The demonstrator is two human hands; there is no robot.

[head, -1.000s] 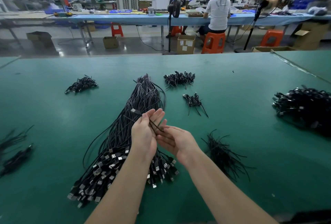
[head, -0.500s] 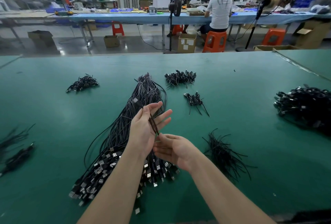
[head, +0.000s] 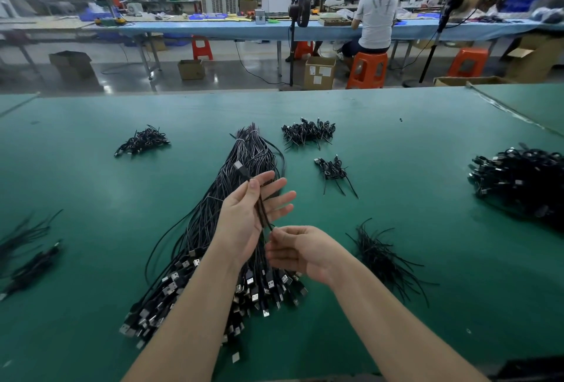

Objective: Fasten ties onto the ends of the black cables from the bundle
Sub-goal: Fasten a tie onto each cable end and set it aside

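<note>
A long bundle of black cables (head: 210,229) with metal USB plugs at its near end lies on the green table (head: 91,198). My left hand (head: 244,223) is raised above the bundle, thumb pinching one black cable (head: 261,207) folded into a loop across the palm, its plug (head: 239,166) sticking up past the thumb. My right hand (head: 300,249) is just below and right of it, fingertips pinching the lower end of that cable. A loose pile of black ties (head: 381,256) lies to the right of my right hand.
Small heaps of tied cables lie at the far left (head: 142,141), far middle (head: 308,132) and centre right (head: 331,168). A large heap (head: 522,177) sits at the right edge, more cables (head: 24,247) at the left edge. Workbenches, stools and a seated person are beyond.
My left hand has risen and spread its fingers, lifting the cable's plug higher. My right hand has shifted to pinch the cable's lower end.
</note>
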